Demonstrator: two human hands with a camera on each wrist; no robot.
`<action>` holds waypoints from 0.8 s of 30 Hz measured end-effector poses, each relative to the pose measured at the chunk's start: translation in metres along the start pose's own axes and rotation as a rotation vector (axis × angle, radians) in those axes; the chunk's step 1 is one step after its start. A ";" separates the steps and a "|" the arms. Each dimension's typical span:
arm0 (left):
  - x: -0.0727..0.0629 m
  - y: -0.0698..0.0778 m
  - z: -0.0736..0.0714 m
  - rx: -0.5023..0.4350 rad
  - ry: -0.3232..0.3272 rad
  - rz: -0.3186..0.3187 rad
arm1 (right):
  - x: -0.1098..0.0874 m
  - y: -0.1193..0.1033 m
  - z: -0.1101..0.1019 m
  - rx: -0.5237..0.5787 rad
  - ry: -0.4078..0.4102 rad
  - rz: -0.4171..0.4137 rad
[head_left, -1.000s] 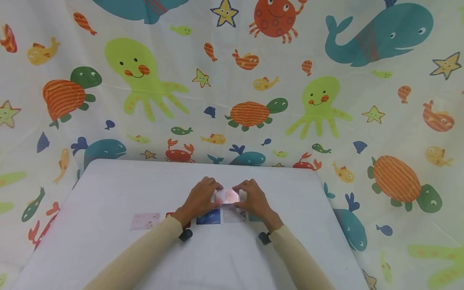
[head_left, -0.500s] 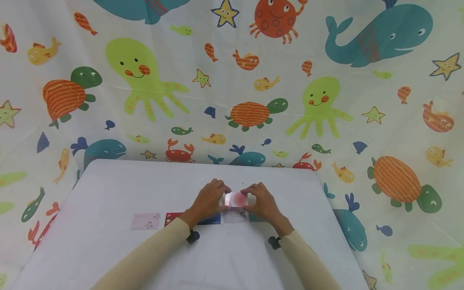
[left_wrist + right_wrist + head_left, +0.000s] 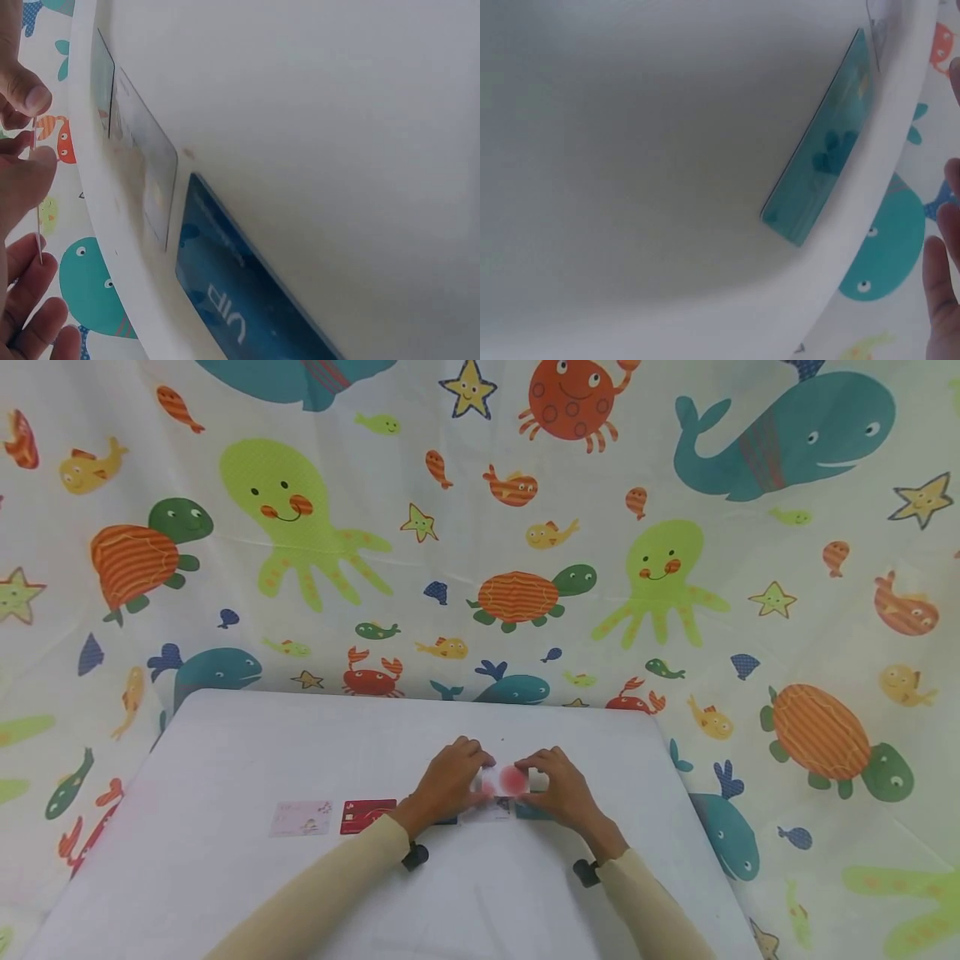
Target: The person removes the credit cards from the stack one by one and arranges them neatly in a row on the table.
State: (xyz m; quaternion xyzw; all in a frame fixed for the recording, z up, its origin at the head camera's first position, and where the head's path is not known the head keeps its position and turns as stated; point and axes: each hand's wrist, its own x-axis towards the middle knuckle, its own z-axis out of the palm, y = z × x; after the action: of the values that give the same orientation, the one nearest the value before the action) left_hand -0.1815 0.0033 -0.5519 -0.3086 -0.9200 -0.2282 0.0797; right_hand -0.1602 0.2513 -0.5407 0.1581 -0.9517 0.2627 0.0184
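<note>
In the head view a pale card with a red round patch (image 3: 513, 780) is held up above the table, blurred. My left hand (image 3: 448, 783) pinches its left edge and my right hand (image 3: 567, 789) pinches its right edge, thumbs below. The left wrist view shows the held card (image 3: 39, 217) as a thin edge between fingertips. Below the hands lie a grey-white card (image 3: 146, 161), a teal card (image 3: 821, 150) and a blue VIP card (image 3: 232, 292), partly hidden in the head view. Only a few right-hand fingertips (image 3: 939, 274) show in the right wrist view.
A pink card (image 3: 302, 818) and a red card (image 3: 367, 816) lie in the same row to the left on the white table (image 3: 225, 752). Behind the table hangs a curtain (image 3: 420, 560) printed with sea animals.
Both hands have moved to the right and slightly nearer with the held card. The red card has come fully into view, while the blue card is now mostly covered by the left arm.
</note>
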 end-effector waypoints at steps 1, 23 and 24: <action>0.000 0.001 0.001 0.001 -0.003 0.000 | -0.001 0.001 -0.001 0.005 -0.005 0.004; 0.015 0.031 0.027 0.023 0.000 0.046 | -0.027 0.027 -0.017 -0.001 0.014 0.071; 0.016 0.032 0.028 0.025 -0.003 0.047 | -0.028 0.028 -0.019 0.001 0.016 0.078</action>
State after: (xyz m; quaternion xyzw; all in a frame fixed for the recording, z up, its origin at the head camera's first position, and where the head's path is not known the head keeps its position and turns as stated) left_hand -0.1745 0.0473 -0.5598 -0.3294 -0.9154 -0.2142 0.0876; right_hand -0.1432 0.2914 -0.5418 0.1188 -0.9568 0.2647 0.0156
